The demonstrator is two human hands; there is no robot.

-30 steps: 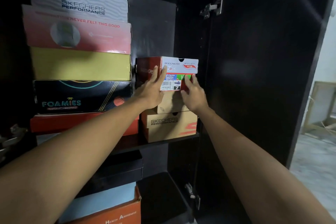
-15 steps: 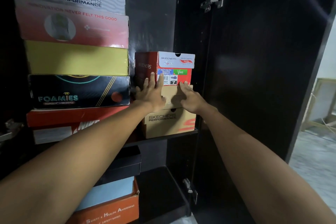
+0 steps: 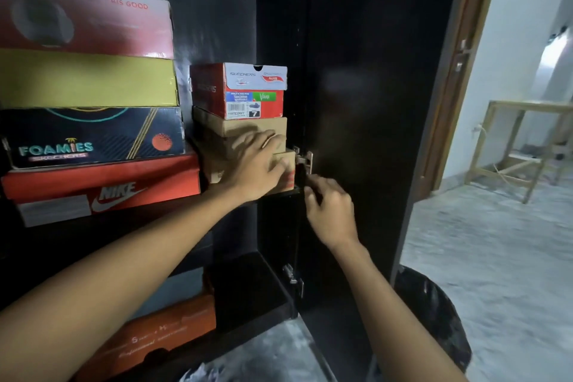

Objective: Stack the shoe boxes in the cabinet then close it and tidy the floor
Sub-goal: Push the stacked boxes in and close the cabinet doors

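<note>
Left hand [image 3: 260,164]: fingers spread flat, pressing on the fronts of the two brown boxes [image 3: 245,133]. Right hand [image 3: 330,211]: fingers loosely curled, holding nothing, hovering beside the lower door hinge [image 3: 305,160]. Red Skechers box [image 3: 240,90]: sitting on top of the brown boxes, at the right end of the shelf. Large stack, Foamies box [image 3: 93,136] and Nike box [image 3: 102,189] included: standing just to the left. Cabinet door [image 3: 372,102]: hanging open.
</note>
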